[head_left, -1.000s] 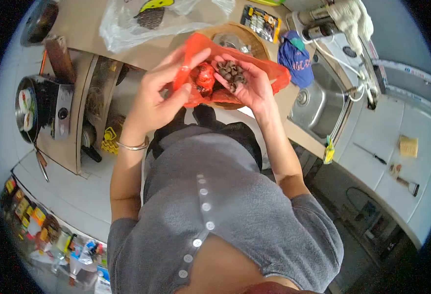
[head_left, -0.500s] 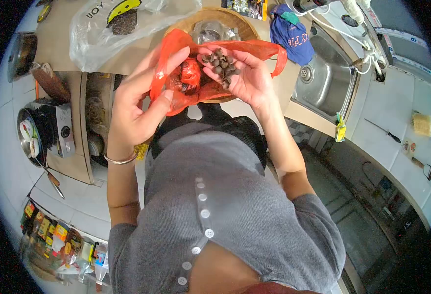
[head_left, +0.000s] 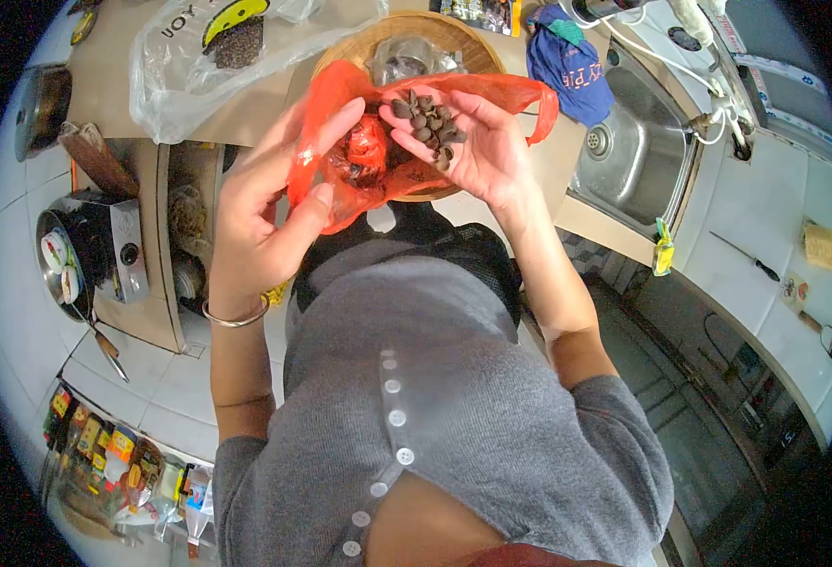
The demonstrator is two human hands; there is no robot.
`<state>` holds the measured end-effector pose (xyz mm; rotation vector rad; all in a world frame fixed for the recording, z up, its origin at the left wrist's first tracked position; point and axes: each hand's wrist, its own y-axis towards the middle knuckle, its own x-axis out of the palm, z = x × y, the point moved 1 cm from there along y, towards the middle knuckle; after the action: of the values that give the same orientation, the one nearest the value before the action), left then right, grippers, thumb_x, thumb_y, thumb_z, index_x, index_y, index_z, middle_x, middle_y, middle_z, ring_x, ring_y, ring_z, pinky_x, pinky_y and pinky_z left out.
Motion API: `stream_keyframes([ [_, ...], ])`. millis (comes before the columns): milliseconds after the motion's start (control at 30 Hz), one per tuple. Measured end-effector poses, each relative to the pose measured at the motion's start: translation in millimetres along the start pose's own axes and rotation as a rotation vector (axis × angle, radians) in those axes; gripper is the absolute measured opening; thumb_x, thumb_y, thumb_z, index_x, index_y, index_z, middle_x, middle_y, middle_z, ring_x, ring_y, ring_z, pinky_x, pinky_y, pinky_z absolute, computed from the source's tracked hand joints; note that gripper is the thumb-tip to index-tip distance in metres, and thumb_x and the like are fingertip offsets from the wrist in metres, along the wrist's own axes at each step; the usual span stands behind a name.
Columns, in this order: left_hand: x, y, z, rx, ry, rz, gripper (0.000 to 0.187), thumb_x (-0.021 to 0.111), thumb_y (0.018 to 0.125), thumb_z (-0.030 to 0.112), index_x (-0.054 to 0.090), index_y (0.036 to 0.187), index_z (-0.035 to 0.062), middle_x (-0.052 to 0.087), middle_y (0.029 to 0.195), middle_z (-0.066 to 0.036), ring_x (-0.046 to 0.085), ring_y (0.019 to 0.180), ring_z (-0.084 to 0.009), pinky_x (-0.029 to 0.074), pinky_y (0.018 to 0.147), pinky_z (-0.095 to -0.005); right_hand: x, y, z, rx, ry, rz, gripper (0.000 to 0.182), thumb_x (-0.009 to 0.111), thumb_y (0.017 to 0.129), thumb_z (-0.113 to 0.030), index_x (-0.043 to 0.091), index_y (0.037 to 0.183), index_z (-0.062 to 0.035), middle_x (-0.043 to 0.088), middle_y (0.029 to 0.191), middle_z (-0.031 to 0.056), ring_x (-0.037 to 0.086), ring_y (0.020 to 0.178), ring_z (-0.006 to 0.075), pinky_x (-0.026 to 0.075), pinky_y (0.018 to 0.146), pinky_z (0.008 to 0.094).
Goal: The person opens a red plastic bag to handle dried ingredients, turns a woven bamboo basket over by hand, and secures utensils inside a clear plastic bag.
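Nearest is the person's own grey buttoned top [head_left: 435,416], with eight pale buttons showing in a line. Beyond it the left hand [head_left: 265,213], one metal bangle [head_left: 236,315] on its wrist, pinches the near left edge of one red plastic bag [head_left: 359,151] between thumb and fingers, holding the mouth open. The right hand [head_left: 468,146] lies palm up, fingers loosely spread and cupped, over the bag's right side, with a heap of small brown nuts [head_left: 425,121] resting in the palm, about a dozen, too bunched to count exactly. Under and just beyond the bag sits one round woven basket [head_left: 477,42] on the counter. Farther left lies one clear plastic bag [head_left: 203,57] with dark contents. To the right is one blue cap [head_left: 567,66], then one steel sink [head_left: 638,151].
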<state>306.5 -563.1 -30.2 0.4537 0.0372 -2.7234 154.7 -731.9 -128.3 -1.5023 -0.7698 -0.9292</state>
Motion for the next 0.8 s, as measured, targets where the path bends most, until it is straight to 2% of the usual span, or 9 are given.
stream_keyframes([
  [100, -2, -2, -1, -0.014, -0.008, 0.008, 0.007, 0.056, 0.077, 0.002, 0.051, 0.073, -0.0018, 0.046, 0.134, -0.029, 0.051, 0.078, -0.0074, 0.041, 0.068, -0.0224, -1, 4, 1, 0.052, 0.104, -0.062, 0.043, 0.036, 0.097, -0.024, 0.043, 0.125, 0.0078, 0.048, 0.130, 0.0261, 0.048, 0.121, 0.0394, 0.042, 0.102, 0.0480],
  [167, -1, -4, -4, -0.044, -0.055, 0.029, 0.050, 0.051, 0.073, -0.001, 0.058, 0.123, -0.0019, 0.049, 0.133, -0.023, 0.045, 0.127, -0.0304, 0.032, 0.105, -0.0358, 0, 3, 3, 0.010, 0.020, 0.011, 0.040, 0.038, 0.098, -0.026, 0.047, 0.122, 0.0054, 0.053, 0.124, 0.0245, 0.054, 0.115, 0.0375, 0.050, 0.094, 0.0436],
  [300, -2, -1, -1, -0.065, -0.065, 0.019, 0.050, 0.052, 0.073, 0.000, 0.058, 0.123, -0.0022, 0.049, 0.134, -0.023, 0.045, 0.127, -0.0302, 0.031, 0.105, -0.0359, 2, -1, 6, 0.057, 0.061, 0.007, 0.037, 0.043, 0.098, -0.028, 0.052, 0.116, 0.0031, 0.059, 0.115, 0.0221, 0.061, 0.104, 0.0348, 0.058, 0.080, 0.0365],
  [400, -5, 1, -3, -0.069, -0.024, 0.007, 0.050, 0.052, 0.073, 0.002, 0.059, 0.122, -0.0026, 0.050, 0.133, -0.023, 0.045, 0.127, -0.0302, 0.031, 0.105, -0.0365, 27, -15, 13, 0.054, 0.083, 0.058, 0.037, 0.044, 0.098, -0.026, 0.051, 0.118, 0.0038, 0.056, 0.119, 0.0240, 0.061, 0.105, 0.0349, 0.060, 0.077, 0.0366],
  [533, -5, -2, -6, -0.127, -0.021, 0.023, 0.050, 0.053, 0.072, 0.004, 0.060, 0.120, -0.0032, 0.052, 0.131, -0.023, 0.046, 0.126, -0.0306, 0.031, 0.105, -0.0374, 79, -42, 25, 0.079, 0.149, 0.055, 0.041, 0.036, 0.101, -0.029, 0.045, 0.123, 0.0042, 0.053, 0.118, 0.0297, 0.057, 0.107, 0.0430, 0.058, 0.079, 0.0453],
  [633, 0, -4, -1, -0.201, -0.093, 0.085, 0.049, 0.055, 0.070, 0.006, 0.061, 0.118, -0.0041, 0.052, 0.130, -0.024, 0.048, 0.124, -0.0321, 0.031, 0.104, -0.0379, 129, -62, 25, 0.193, -0.244, 0.202, 0.047, 0.033, 0.100, -0.037, 0.042, 0.124, 0.0013, 0.049, 0.119, 0.0367, 0.057, 0.102, 0.0509, 0.058, 0.074, 0.0513],
  [667, 1, -4, -1, -0.254, -0.154, 0.138, 0.050, 0.056, 0.068, 0.007, 0.062, 0.116, -0.0045, 0.052, 0.130, -0.025, 0.049, 0.123, -0.0333, 0.032, 0.104, -0.0382, 138, -69, 24, 0.195, -0.177, 0.087, 0.051, 0.036, 0.098, -0.040, 0.042, 0.121, 0.0048, 0.047, 0.118, 0.0411, 0.056, 0.100, 0.0548, 0.054, 0.077, 0.0579],
  [733, 7, 1, -30, 0.047, -0.203, 0.205, 0.049, 0.058, 0.065, 0.010, 0.065, 0.111, -0.0046, 0.051, 0.130, -0.027, 0.050, 0.121, -0.0352, 0.034, 0.103, -0.0380, 147, -73, 29, 0.176, -0.130, 0.013, 0.053, 0.038, 0.097, -0.042, 0.044, 0.116, 0.0078, 0.046, 0.117, 0.0430, 0.052, 0.103, 0.0576, 0.048, 0.080, 0.0642],
  [800, -9, -4, -30, -0.005, -0.051, 0.045, 0.050, 0.059, 0.062, 0.012, 0.067, 0.109, -0.0036, 0.050, 0.130, -0.029, 0.051, 0.119, -0.0357, 0.035, 0.101, -0.0373, 139, -71, 24, 0.101, -0.244, -0.264, 0.056, 0.039, 0.097, -0.041, 0.043, 0.118, 0.0111, 0.047, 0.116, 0.0433, 0.052, 0.106, 0.0554, 0.045, 0.087, 0.0622],
])
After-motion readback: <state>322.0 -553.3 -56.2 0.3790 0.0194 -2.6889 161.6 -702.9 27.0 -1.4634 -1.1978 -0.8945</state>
